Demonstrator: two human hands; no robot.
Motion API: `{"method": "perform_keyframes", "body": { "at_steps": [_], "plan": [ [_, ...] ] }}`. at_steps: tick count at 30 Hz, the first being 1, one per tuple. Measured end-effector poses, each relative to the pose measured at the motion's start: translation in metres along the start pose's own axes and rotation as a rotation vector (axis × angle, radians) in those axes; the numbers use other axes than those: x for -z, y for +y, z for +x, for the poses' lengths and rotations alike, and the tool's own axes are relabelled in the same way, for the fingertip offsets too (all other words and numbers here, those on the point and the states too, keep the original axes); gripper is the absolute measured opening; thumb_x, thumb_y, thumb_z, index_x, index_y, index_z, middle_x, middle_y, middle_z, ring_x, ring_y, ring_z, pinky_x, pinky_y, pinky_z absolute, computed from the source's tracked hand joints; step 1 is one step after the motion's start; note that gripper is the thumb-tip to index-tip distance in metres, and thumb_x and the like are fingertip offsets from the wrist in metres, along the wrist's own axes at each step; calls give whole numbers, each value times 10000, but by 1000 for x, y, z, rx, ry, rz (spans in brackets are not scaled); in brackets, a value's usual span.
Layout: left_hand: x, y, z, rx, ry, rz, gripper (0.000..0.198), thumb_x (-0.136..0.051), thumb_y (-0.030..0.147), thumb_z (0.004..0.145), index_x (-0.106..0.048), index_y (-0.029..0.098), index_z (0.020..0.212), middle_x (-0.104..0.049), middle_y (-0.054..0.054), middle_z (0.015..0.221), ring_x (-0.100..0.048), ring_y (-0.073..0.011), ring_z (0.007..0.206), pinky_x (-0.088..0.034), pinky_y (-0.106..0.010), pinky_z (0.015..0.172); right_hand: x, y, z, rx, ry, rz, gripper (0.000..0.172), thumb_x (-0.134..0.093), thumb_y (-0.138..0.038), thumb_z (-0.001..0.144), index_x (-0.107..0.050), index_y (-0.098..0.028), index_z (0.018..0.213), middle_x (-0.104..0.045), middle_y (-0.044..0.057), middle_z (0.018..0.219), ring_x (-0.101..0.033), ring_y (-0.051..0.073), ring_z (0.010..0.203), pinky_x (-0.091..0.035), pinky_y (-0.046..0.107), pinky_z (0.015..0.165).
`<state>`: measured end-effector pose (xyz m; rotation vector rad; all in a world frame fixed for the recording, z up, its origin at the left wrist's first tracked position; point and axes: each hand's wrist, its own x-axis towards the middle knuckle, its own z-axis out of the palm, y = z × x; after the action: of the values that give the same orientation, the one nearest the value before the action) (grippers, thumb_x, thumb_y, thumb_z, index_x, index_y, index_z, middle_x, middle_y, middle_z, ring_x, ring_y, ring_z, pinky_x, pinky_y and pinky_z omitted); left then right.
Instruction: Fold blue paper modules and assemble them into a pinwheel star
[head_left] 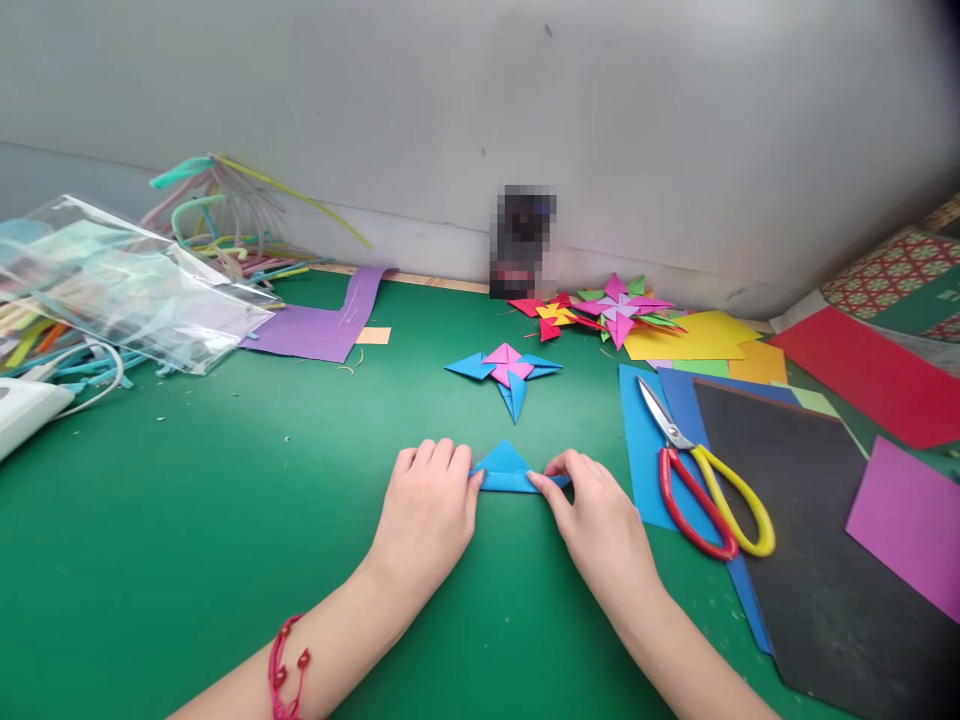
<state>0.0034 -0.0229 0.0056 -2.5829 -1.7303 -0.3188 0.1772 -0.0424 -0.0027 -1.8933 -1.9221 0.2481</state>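
Observation:
A small blue folded paper [505, 467], a triangle with a strip folded along its lower edge, lies on the green table [225, 560]. My left hand [433, 500] is closed on its left end, thumb along the fold. At the other end, my right hand [598, 497] pinches the paper between thumb and fingers. The paper's two outer corners are hidden by my hands. Just beyond it sits a pink and blue origami star [508, 372] with three blue points showing.
Red-and-yellow-handled scissors [705, 480] lie right on blue paper and a black board [840, 560]. Several finished stars [619, 308] and yellow sheets [686, 336] are at the back right. Purple paper [307, 332], a clear plastic bag [150, 290] and pipe cleaners [225, 215] are left.

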Motion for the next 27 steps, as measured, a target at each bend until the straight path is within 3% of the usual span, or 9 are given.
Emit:
{"method": "perform_keyframes", "body": {
  "at_steps": [12, 27],
  "plan": [
    [-3, 2, 0, 57, -21, 11, 208, -341, 270, 862, -496, 171, 764, -524, -72, 757, -474, -209, 713, -329, -359, 680, -3, 2, 1, -1, 41, 16, 222, -457, -405, 835, -484, -224, 709, -578, 33, 676, -557, 197, 640, -387, 278, 521],
    [-4, 0, 2, 72, -42, -40, 191, -350, 266, 859, -484, 163, 771, -532, -65, 760, -488, -202, 721, -338, -356, 693, -1, 0, 2, -42, -13, 3, 186, -496, -373, 817, -487, -220, 713, -581, 30, 698, -557, 203, 675, -398, 280, 565]
  ]
}}
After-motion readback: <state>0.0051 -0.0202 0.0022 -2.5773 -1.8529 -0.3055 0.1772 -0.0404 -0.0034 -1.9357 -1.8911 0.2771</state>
